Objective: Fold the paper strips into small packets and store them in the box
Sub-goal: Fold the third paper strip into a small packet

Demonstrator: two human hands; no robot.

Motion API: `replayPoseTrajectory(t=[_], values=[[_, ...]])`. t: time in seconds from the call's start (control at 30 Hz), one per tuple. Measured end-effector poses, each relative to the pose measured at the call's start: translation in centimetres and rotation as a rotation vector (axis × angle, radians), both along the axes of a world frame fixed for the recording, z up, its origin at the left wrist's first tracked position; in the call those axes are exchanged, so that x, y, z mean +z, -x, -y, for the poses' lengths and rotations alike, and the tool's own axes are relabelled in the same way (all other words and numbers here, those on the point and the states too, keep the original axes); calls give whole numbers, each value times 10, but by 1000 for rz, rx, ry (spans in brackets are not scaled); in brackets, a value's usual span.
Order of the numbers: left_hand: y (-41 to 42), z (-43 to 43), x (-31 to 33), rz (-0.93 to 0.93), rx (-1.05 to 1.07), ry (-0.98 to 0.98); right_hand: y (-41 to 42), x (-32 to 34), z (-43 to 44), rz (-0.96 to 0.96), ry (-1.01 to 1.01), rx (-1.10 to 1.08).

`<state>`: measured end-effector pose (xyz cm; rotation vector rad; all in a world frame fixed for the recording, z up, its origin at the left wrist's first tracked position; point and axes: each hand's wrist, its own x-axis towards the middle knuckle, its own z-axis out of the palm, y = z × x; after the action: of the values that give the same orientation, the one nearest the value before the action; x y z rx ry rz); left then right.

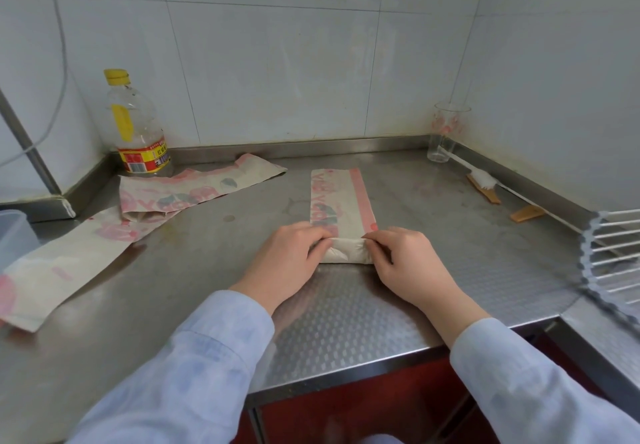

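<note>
Both hands hold a narrow grip on the near end of a beige paper strip with pink printing: the left hand pinches the left side of a folded-over roll, the right hand pinches its right side, fingertips pressed down on the crease. The folded part sits between the hands, plain side up, while the rest of the strip lies flat and runs away from the person across the stainless-steel worktop. The step in hand looks like one of the early folds of this strip, with most of its length not yet taken up. The next move would call for rolling the folded end forward again, keeping both edges square so the packet stays even, then pressing the new crease flat. Two more printed paper strips wait to the left, one long strip near the worktop's front and another further back beside a clear plastic bottle with a yellow cap. A translucent plastic box, likely the store, shows at the far left edge.
</note>
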<state>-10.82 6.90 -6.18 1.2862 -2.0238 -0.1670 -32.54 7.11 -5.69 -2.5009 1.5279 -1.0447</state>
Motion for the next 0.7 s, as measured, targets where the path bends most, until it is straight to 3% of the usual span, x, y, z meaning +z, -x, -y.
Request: replayPoseTrajectory(t=[0.2, 0.3, 0.43, 0.7], values=[[-2, 4, -4, 107, 159, -13, 1, -6, 6, 23, -55, -96], [-2, 6, 1, 175, 86, 83, 2, -6, 8, -1, -28, -103], [-5, 4, 4, 263, -43, 47, 3, -4, 7, -43, -20, -67], [-7, 3, 5, 285, -62, 25, 1, 1, 0, -79, -15, -14]])
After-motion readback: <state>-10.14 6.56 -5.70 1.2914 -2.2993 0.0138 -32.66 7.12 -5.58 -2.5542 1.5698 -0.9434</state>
